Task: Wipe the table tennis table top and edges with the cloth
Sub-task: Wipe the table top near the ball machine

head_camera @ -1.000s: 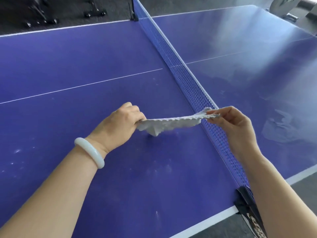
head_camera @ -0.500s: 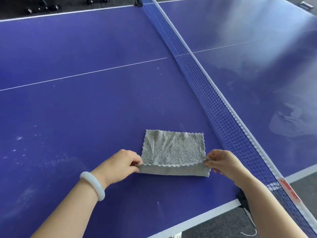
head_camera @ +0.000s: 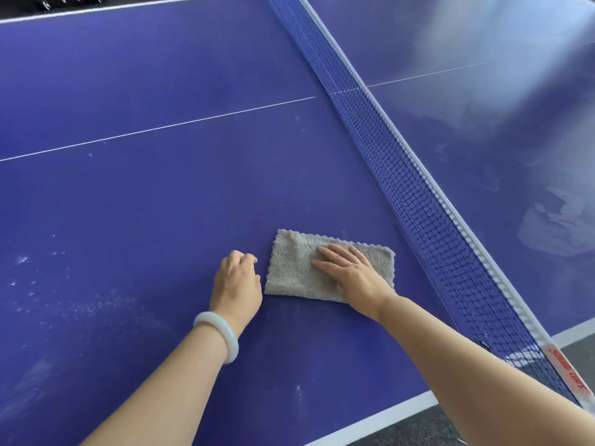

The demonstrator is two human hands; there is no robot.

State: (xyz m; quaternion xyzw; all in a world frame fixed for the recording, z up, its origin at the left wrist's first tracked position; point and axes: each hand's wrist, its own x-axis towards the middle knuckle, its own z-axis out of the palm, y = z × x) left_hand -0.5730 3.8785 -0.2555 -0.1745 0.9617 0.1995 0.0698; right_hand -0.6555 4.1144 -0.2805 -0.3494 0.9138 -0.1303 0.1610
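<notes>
Grey cloth (head_camera: 299,268), pinched at its near corners by both hands half a second ago, now lies folded flat on the blue bench (head_camera: 145,204) beside the net (head_camera: 418,194). The right hand (head_camera: 351,275) presses it, fingers spread; the left hand (head_camera: 236,283), fingers loosely curled and empty, sits just beside it.

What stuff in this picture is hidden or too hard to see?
- Head view: part of the cloth is hidden under the right hand.
- The left hand is curled, so its fingers' undersides are hidden.
- The red writing on the net band, lower right, is too blurred to read.
- The table is cut off by every frame edge.
- Black objects at top left are cropped, unidentifiable.
</notes>
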